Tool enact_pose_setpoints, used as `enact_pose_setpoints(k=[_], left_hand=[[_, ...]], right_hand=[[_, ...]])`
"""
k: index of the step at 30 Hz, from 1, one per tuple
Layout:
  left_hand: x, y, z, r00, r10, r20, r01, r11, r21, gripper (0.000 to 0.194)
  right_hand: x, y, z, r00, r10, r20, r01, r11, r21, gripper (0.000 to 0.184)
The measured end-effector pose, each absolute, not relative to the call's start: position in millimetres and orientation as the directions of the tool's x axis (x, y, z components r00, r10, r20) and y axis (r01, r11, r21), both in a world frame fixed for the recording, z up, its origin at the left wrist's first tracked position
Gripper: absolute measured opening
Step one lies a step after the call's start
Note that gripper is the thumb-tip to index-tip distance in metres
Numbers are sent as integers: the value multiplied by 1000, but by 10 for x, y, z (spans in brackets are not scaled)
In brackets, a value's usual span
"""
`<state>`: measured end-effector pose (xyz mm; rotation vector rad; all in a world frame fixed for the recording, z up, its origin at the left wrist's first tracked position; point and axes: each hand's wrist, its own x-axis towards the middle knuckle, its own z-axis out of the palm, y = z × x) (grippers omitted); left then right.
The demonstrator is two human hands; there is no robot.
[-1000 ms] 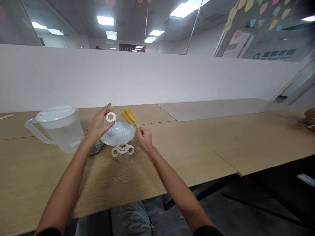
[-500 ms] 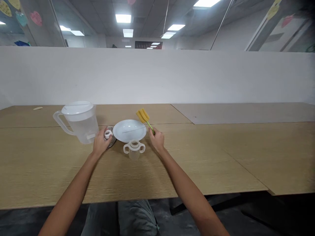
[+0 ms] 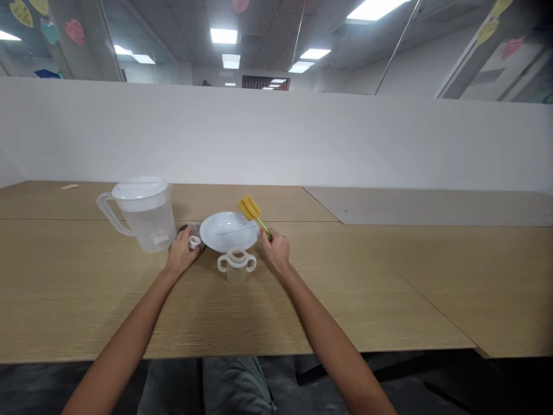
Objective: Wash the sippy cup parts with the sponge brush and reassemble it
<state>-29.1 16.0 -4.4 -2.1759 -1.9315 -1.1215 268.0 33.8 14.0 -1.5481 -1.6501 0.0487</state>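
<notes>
My left hand [image 3: 181,253] rests low on the wooden table [image 3: 86,288], fingers closed on a small white ring-shaped cap [image 3: 194,242], just left of a white bowl [image 3: 228,230]. A dark round object lies under the cap, partly hidden. My right hand [image 3: 275,249] grips the green handle of a yellow sponge brush [image 3: 249,207], whose head is raised over the bowl's right rim. A small clear cup with two handles [image 3: 237,266] stands upright between my hands, in front of the bowl.
A clear plastic pitcher with a white lid [image 3: 142,212] stands left of my left hand. A white partition wall [image 3: 276,138] runs behind the table. A small pale stick [image 3: 69,186] lies at the far left.
My left hand came down from above the bowl with the white cap to the table beside the pitcher. The view swung left. My right hand kept the sponge brush over the bowl.
</notes>
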Motion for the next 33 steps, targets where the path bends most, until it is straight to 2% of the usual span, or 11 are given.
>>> enact_pose_setpoints(k=[8,16,24,33], left_hand=[[-291,137,-37,-13,850,527,874,-246,418,62],[-270,120,-9,9,909,416,922,-168,349,73],[-266,109,22,-2,924,381,952,-115,284,76],[-260,104,62,13,937,349,961,-109,255,69]], right_hand=[[2684,332,149,127,837,532,814,219,-538,49],[2689,341,117,113,846,521,813,223,-538,46],[2705,357,78,100,861,499,827,206,-523,45],[2717,364,71,82,852,518,833,227,-505,48]])
